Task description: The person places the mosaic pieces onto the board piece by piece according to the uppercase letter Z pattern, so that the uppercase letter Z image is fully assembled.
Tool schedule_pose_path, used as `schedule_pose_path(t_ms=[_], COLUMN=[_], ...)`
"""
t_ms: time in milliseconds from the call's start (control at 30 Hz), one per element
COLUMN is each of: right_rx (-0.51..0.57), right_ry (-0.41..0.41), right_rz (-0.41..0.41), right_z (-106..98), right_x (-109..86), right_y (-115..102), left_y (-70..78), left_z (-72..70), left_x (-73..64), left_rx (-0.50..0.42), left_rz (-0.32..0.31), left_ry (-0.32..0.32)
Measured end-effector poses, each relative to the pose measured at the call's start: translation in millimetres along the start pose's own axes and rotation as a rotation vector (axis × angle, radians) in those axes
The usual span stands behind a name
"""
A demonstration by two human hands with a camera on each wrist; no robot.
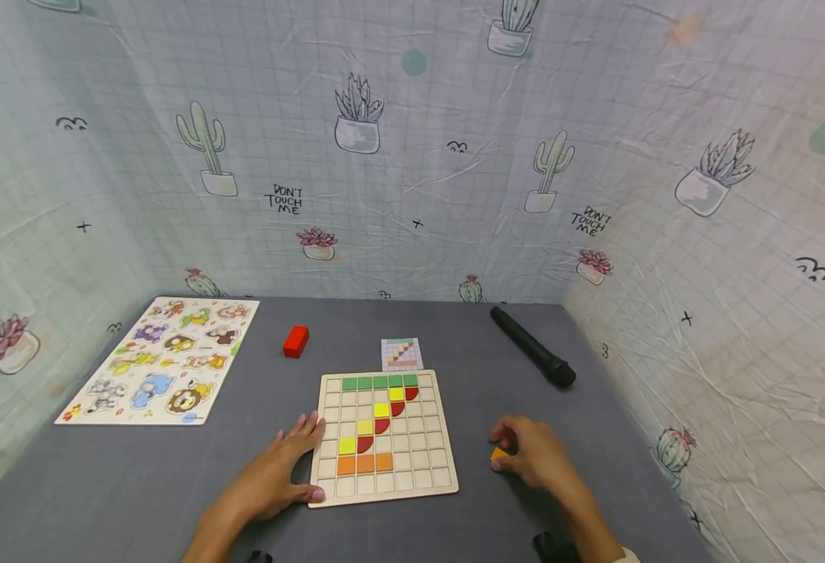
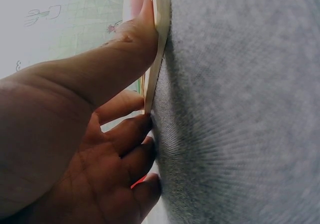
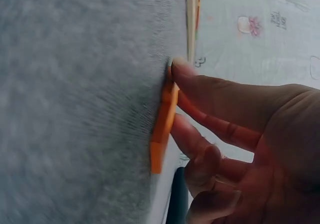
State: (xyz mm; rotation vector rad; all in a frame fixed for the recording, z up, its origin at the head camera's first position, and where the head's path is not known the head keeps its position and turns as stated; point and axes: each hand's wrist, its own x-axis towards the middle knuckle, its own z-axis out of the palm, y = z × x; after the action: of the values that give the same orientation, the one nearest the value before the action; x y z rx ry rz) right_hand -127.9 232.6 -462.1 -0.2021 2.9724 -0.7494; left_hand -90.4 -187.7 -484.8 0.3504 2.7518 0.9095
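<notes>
A wooden grid board (image 1: 426,469) lies in the middle of the grey table in the head view. Several green squares line its top row; yellow squares and red quarter-rounds step down diagonally, above three orange squares. My left hand (image 1: 274,469) rests along the board's left side with fingers spread, its thumb on the lower left corner. In the left wrist view the thumb touches the board's rim (image 2: 155,79). Right of the board, my right hand (image 1: 535,453) pinches an orange tile (image 1: 499,453) between thumb and fingers. The right wrist view has this orange piece (image 3: 162,129) at table level.
A small pattern card (image 1: 401,354) touches the board's far edge. Farther back lie a red block (image 1: 295,342) and, to the right, a black microphone (image 1: 533,348). An animal picture board (image 1: 225,360) is at the left. A printed cloth (image 1: 412,195) surrounds the table.
</notes>
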Motion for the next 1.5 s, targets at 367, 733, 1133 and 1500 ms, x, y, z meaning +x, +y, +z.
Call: schedule_pose_path(t_ms=[367,733,1133,1500], right_rx=[-0.054,-0.019,0.089,0.092], right_ry=[0.005,0.034,-0.012,-0.090], right_rz=[0.004,-0.057,-0.165,-0.235], right_z=[8.3,14.2,23.4,53.7], right_x=[4.3,6.4,16.1,28.2], right_y=[-6.3,-22.7,-62.4,-93.9], left_y=[2.2,0.7,-2.4,-0.4], left_z=[-1.6,-0.6,0.6,-0.4], left_x=[0.5,-0.3,0.1,0.4], left_rx=[0.002,0.006,0.001,-0.003], left_rz=[-0.007,0.009,0.017,0.001], left_ry=[-0.007,0.000,0.009,-0.001])
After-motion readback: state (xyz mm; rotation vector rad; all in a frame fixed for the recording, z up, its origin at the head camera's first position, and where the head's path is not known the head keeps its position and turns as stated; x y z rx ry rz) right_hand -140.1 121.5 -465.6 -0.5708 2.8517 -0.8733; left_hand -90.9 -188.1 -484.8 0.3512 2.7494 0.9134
